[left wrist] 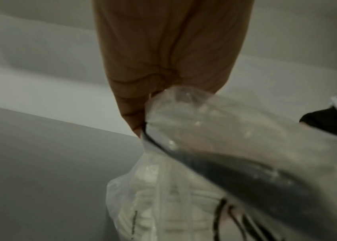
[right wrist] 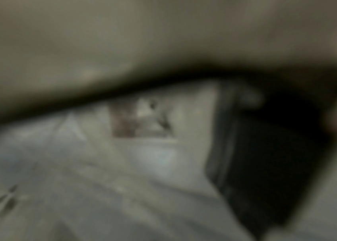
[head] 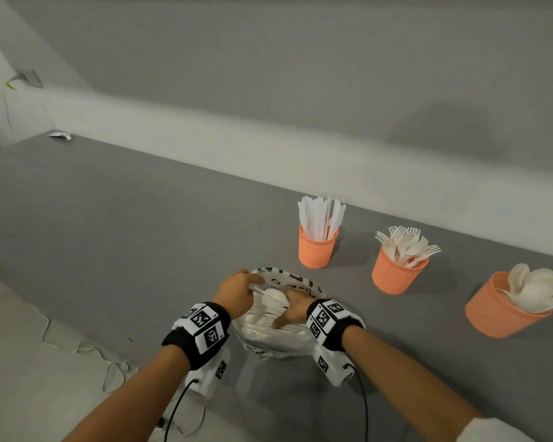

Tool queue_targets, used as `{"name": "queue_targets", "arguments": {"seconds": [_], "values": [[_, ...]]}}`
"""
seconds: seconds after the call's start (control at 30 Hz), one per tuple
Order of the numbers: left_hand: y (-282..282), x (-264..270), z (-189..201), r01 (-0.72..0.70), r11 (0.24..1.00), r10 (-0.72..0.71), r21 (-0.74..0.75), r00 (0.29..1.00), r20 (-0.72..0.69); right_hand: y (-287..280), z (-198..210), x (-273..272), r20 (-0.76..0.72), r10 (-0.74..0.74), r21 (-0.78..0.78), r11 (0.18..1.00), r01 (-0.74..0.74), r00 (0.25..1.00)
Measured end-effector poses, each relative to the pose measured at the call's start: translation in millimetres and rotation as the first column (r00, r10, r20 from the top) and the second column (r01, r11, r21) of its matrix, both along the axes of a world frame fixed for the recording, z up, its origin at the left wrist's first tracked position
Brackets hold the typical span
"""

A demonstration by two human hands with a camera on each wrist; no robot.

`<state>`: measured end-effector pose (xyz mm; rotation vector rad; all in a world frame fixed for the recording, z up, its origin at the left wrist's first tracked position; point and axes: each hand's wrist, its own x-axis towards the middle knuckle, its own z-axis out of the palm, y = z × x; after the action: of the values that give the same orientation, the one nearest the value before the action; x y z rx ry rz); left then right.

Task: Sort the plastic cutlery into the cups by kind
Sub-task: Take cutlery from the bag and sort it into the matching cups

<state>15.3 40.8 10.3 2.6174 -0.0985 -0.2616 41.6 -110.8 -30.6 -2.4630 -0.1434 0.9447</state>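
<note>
A clear plastic bag point(head: 278, 341) with black print lies on the grey table point(head: 109, 218) near its front edge and holds white cutlery. My left hand point(head: 237, 291) pinches the bag's left rim; the left wrist view shows the fingers point(left wrist: 136, 114) curled on the plastic point(left wrist: 184, 130). My right hand point(head: 296, 309) reaches into the bag's mouth beside a white spoon point(head: 273, 298), with its fingertips hidden. To the right stand three orange cups: knives point(head: 316, 250), forks point(head: 395, 275), spoons point(head: 502, 314). The right wrist view is dark and blurred.
A light floor lies beyond the table's left edge, with thin cables point(head: 109, 365) trailing over it. A scrap of paper point(head: 59, 135) sits at the table's far left corner. A pale wall point(head: 300, 154) runs behind the cups.
</note>
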Motion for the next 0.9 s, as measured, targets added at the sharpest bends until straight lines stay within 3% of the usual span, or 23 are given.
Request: {"name": "queue_targets", "arguments": {"seconds": [0.4, 0.57, 0.9], "values": [[-0.9, 2.5, 9.1, -0.025, 0.999, 0.026, -0.02, 0.999, 0.043, -11.0, 16.6, -8.7, 0.094, 0.044, -0.089, 0.995, -0.035, 0.995], [0.8, 4.8, 8.2, -0.066, 0.997, 0.068, -0.032, 0.996, 0.058, -13.3, 20.1, -15.3, 0.181, 0.055, -0.018, 0.998, -0.053, 0.982], [4.0, 17.7, 22.8, -0.075, 0.991, 0.069, -0.109, 0.996, -0.061, -18.1, 37.4, -31.7, 0.273, -0.019, 0.327, 0.942, -0.075, 0.962]]}}
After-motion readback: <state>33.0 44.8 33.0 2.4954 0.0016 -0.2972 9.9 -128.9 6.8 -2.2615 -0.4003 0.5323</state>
